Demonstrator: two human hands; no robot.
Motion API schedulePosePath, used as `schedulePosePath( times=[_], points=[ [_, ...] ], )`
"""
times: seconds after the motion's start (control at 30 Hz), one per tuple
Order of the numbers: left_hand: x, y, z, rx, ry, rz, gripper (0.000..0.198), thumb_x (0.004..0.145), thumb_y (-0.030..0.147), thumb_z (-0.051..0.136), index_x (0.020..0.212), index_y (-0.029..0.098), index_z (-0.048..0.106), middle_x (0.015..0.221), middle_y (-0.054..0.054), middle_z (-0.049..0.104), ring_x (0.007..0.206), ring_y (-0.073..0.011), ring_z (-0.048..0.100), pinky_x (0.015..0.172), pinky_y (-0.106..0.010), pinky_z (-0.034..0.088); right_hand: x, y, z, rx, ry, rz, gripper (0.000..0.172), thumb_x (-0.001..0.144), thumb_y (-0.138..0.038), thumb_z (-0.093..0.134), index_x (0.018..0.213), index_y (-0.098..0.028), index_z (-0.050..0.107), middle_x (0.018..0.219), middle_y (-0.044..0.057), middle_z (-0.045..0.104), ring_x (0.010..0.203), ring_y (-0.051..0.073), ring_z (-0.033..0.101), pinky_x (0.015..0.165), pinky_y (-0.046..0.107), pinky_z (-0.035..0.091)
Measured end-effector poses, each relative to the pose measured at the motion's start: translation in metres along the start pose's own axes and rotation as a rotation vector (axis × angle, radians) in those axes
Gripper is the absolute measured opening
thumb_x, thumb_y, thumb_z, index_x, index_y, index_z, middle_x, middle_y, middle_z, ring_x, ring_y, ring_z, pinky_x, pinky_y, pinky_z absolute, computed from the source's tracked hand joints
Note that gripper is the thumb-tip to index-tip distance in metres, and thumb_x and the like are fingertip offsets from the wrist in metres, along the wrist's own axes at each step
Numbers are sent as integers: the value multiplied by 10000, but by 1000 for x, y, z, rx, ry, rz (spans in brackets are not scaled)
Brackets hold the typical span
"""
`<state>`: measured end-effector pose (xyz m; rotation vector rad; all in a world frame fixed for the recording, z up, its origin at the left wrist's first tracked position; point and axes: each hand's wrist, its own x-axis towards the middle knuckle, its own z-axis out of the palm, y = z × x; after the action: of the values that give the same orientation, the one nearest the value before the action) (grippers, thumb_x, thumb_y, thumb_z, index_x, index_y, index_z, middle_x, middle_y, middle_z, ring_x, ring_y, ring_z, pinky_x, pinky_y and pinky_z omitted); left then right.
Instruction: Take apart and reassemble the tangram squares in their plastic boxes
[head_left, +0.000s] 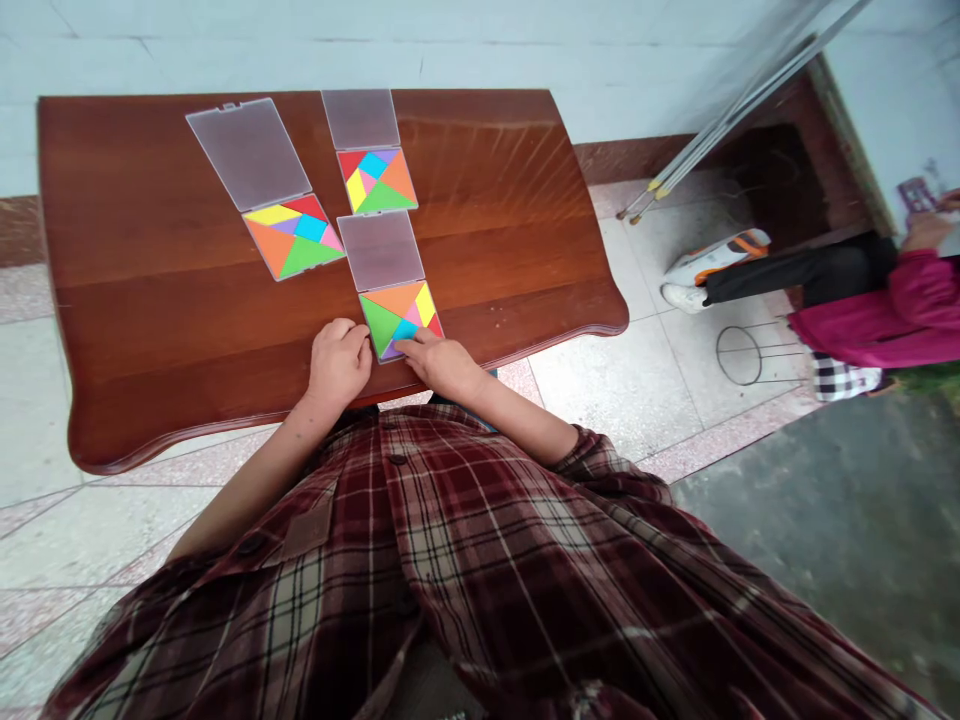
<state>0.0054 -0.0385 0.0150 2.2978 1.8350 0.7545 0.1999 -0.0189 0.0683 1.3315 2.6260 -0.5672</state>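
In front of me on the table lies a tangram case (375, 315) with its clear lid (381, 250) folded back. Orange, green, blue, yellow, red, purple and pink pieces fill its tray. My right hand (446, 368) reaches over the lower right corner, fingers stretched out and fingertips on the pieces near the blue and purple ones, hiding part of the tray. My left hand (337, 362) rests on the wood with curled fingers at the case's left edge; nothing shows in it. Two more opened tangram cases, a left one (281, 248) and an upper one (386, 190), hold filled trays.
The brown wooden table (187, 350) has a curved front edge and stands against a pale wall (450, 45). Crutches (697, 150) lean at the right. A seated person (877, 310) is at the far right, near a wire-framed stool or stand (739, 355) on the floor.
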Motion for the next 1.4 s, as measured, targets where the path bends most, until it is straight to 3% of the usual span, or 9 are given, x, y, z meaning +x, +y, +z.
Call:
schedulePosePath(
  times=[0.13,0.3,0.4,0.5,0.77,1.0,1.4],
  points=[
    [1,0,-1,-36,-18,-31,199,862,208,443,856,174,639,864,-83,566,829,-225,532,772,-376,440,-9,3,8,167,114,-98,380,969,-214,432,1327,-190,557,1194,115,607,961,189,623,832,298,491],
    [2,0,-4,-39,-21,-45,241,901,325,457,870,173,641,876,-86,578,845,-227,539,807,-379,447,-30,13,35,384,195,-269,255,964,-229,464,1123,-162,652,1039,93,650,931,159,623,856,276,489],
    [2,0,-6,-13,-24,-28,309,882,443,514,882,165,647,891,-93,584,859,-235,545,817,-382,452,-41,20,50,434,214,-218,253,966,-247,455,1080,-164,665,1006,86,656,901,146,627,842,258,485],
    [3,-2,-5,16,-32,-14,326,852,479,556,904,170,647,901,-92,583,867,-243,547,815,-390,452,-48,27,56,465,312,-133,271,968,-269,434,1058,-172,671,1015,88,671,920,149,624,861,267,480],
    [4,-4,-4,64,-34,-17,286,832,445,578,897,177,654,894,-91,589,856,-241,550,812,-386,462,-34,67,40,494,672,143,267,922,-274,427,962,-170,670,977,93,693,918,182,614,888,318,469],
    [1,-6,-6,118,-27,8,314,855,445,543,922,162,661,904,-108,616,869,-249,569,805,-392,483,-9,84,45,489,644,192,250,902,-277,446,939,-182,675,964,70,700,902,175,631,845,285,479],
    [-9,-1,-7,122,-49,-52,291,873,382,504,1023,170,636,968,-118,621,916,-254,594,842,-397,512,-17,74,63,286,705,75,316,953,-278,382,931,-224,692,896,72,719,853,178,669,828,290,508]
  ],
)
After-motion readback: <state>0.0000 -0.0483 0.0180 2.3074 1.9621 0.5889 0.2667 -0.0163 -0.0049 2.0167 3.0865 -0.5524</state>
